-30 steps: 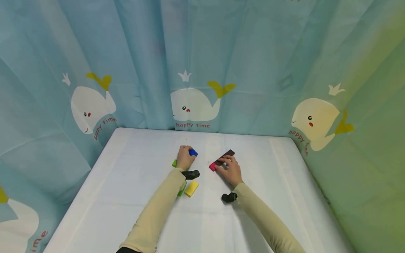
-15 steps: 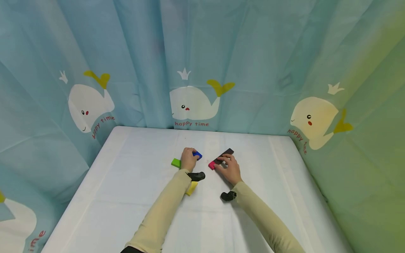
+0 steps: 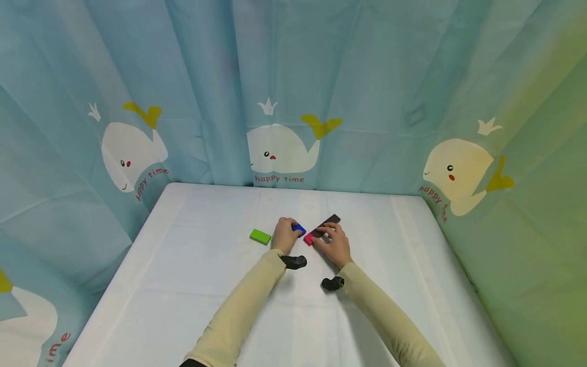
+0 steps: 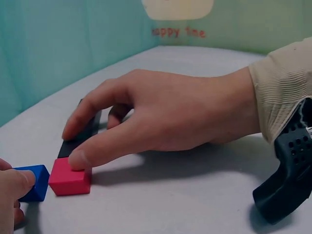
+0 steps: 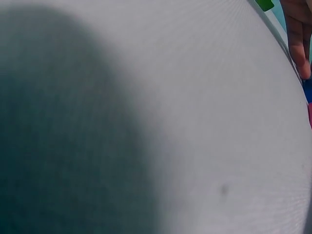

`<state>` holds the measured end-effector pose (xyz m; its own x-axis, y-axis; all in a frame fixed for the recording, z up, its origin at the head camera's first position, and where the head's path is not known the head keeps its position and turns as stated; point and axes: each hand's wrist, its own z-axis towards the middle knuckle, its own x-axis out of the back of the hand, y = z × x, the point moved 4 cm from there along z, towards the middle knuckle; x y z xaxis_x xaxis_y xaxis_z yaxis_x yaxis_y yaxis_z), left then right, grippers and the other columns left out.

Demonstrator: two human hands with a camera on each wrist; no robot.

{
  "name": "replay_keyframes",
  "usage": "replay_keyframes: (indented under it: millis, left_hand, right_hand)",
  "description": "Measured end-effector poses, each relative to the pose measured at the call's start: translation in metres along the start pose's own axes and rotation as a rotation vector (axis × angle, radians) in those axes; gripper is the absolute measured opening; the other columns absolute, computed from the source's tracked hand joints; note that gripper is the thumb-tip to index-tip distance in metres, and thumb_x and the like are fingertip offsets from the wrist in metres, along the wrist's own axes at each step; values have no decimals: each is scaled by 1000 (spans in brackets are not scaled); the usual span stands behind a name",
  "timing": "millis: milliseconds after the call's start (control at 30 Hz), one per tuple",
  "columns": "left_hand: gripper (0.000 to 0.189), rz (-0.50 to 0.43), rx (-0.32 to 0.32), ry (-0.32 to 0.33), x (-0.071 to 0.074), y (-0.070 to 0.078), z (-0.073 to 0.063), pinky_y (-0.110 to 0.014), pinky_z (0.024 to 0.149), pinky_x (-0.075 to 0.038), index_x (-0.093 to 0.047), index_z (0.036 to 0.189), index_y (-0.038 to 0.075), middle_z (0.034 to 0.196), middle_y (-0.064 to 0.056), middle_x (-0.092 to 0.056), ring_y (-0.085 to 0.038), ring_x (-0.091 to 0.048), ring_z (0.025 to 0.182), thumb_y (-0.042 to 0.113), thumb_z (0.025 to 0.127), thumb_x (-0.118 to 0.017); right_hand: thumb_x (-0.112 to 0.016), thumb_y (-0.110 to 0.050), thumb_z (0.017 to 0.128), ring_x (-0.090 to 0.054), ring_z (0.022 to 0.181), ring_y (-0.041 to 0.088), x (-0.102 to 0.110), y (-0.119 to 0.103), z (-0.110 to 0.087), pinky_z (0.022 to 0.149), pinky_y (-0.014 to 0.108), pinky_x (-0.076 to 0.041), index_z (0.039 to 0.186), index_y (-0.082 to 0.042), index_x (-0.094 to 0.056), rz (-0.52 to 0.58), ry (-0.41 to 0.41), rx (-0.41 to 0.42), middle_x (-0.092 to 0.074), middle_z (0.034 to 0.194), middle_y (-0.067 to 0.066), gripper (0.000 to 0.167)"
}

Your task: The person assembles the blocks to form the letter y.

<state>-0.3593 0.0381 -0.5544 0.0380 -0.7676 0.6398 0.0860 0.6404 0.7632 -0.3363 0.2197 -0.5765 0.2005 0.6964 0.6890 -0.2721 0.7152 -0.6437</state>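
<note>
My left hand (image 3: 285, 237) pinches a small blue block (image 3: 299, 230) between thumb and fingers, low over the white table. In the left wrist view the blue block stands right beside a pink block (image 4: 69, 183). The pink block lies at the near end of a dark bar (image 3: 332, 219), the two in one slanting row. My right hand (image 3: 337, 247) rests on this row, its thumb on the pink block's top and its index fingertip on the dark bar. In the right wrist view only fingers and edges of the blocks show at the right.
A bright green block (image 3: 260, 236) lies left of my left hand. The white table (image 3: 192, 285) reaches back to a blue-green curtain (image 3: 380, 92) printed with whales. Black wrist mounts (image 3: 293, 262) stick out at both cuffs.
My left hand has moved right with the blue block, up to the pink one. The green block stands uncovered; the yellow block is now hidden by my left forearm. My right hand stays put.
</note>
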Motion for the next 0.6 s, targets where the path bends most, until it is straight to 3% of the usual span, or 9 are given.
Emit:
replay_keyframes:
  millis: [600]
  left_hand:
    - [23, 24, -37, 20, -11, 1, 0, -36, 94, -47, -70, 106, 6, 116, -12, -59, -25, -59, 107, 17, 87, -75]
  right_hand:
    - [-78, -32, 84, -57, 101, 33, -1, 1, 0, 90, 52, -39, 114, -11, -71, -3, -17, -33, -52, 130, 13, 38]
